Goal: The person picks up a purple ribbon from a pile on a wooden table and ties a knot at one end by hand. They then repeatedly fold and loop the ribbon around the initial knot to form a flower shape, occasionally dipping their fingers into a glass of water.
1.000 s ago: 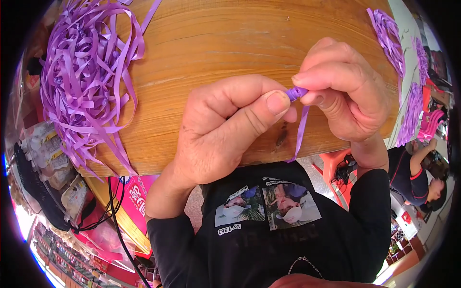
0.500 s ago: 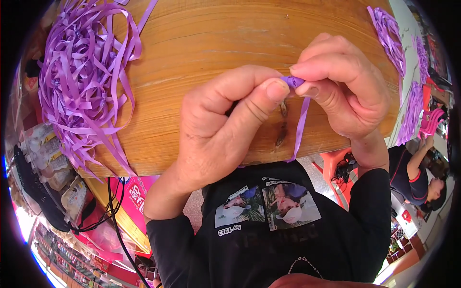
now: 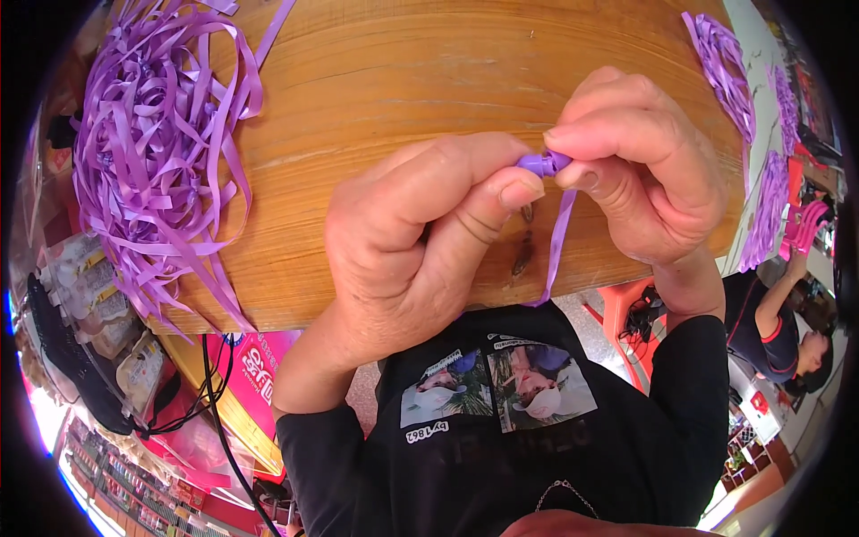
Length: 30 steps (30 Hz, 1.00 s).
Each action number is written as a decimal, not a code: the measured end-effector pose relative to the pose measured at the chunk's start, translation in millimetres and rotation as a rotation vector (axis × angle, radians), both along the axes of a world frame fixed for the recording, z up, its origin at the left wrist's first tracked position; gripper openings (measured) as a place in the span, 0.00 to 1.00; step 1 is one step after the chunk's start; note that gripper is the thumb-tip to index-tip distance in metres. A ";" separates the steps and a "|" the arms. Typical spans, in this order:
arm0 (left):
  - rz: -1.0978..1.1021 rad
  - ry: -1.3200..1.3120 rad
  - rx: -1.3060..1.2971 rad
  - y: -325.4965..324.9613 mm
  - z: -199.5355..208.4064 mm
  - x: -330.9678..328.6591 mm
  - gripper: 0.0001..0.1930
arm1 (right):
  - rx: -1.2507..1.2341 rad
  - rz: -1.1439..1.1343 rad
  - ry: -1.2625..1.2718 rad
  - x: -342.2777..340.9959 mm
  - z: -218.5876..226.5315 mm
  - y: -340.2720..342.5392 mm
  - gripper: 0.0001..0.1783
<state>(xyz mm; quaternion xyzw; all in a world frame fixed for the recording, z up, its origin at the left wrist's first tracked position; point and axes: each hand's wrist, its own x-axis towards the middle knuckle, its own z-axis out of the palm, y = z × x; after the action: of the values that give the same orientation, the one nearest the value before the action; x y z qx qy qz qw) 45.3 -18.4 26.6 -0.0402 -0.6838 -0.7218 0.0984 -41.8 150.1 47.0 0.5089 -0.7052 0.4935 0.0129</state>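
Over the wooden table (image 3: 376, 54), a small purple plastic clasp (image 3: 542, 165) spans the gap between my two hands. My left hand (image 3: 403, 233) pinches its left end with thumb and forefinger. At the other end, the thumb and forefinger of my right hand (image 3: 649, 170) are closed on the clasp. A narrow purple ribbon (image 3: 558, 242) hangs from near my right fingertips toward the table's near edge. The parts of the clasp under my fingertips are hidden.
A big tangled heap of purple ribbons (image 3: 161, 152) lies on the table's left. More purple ribbon bundles (image 3: 720, 67) lie at the right. Black cables (image 3: 213, 394) hang below the left edge. A red stool (image 3: 622, 313) and another person (image 3: 761, 327) are at the right.
My left hand has shifted slightly left and toward me. More of the clasp shows between my fingertips. My right hand has barely moved.
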 end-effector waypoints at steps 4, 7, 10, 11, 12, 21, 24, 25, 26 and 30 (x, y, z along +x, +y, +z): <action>0.002 0.033 -0.018 -0.6 0.8 0.3 0.04 | -0.006 -0.010 -0.006 0.7 0.2 0.0 0.10; 0.001 -0.068 -0.027 -1.3 6.6 3.3 0.04 | 0.004 -0.036 0.022 3.8 0.6 0.1 0.10; -0.005 -0.098 0.027 -0.4 5.2 3.3 0.03 | 0.025 -0.039 0.085 3.3 1.6 -0.5 0.10; -0.005 -0.099 0.027 -0.8 4.8 2.7 0.03 | 0.031 -0.038 0.102 3.0 2.0 -0.4 0.10; -0.019 -0.078 0.010 -1.7 4.2 1.8 0.03 | 0.036 -0.029 0.113 2.3 2.3 -0.4 0.10; -0.118 -0.208 0.156 -3.5 8.0 4.0 0.06 | 0.084 0.010 0.093 -1.9 6.8 -1.0 0.12; -0.171 -0.381 0.228 -5.6 17.4 4.6 0.09 | 0.078 0.049 0.075 -4.7 5.8 0.9 0.14; -0.177 -0.410 0.248 -5.5 17.8 4.5 0.09 | 0.076 0.067 0.068 -4.7 6.0 1.6 0.14; -0.181 -0.441 0.269 -5.6 18.3 4.3 0.09 | 0.075 0.085 0.059 -4.7 6.2 2.2 0.15; -0.113 -0.374 0.177 -3.0 14.2 2.5 0.11 | 0.090 0.041 0.007 -2.2 5.3 1.4 0.15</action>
<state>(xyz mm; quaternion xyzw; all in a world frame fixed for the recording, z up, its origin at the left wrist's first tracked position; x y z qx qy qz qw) 47.8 -21.5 40.8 0.0648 -0.6210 -0.7782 -0.0677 -44.0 151.5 52.3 0.5249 -0.7161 0.4598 -0.0176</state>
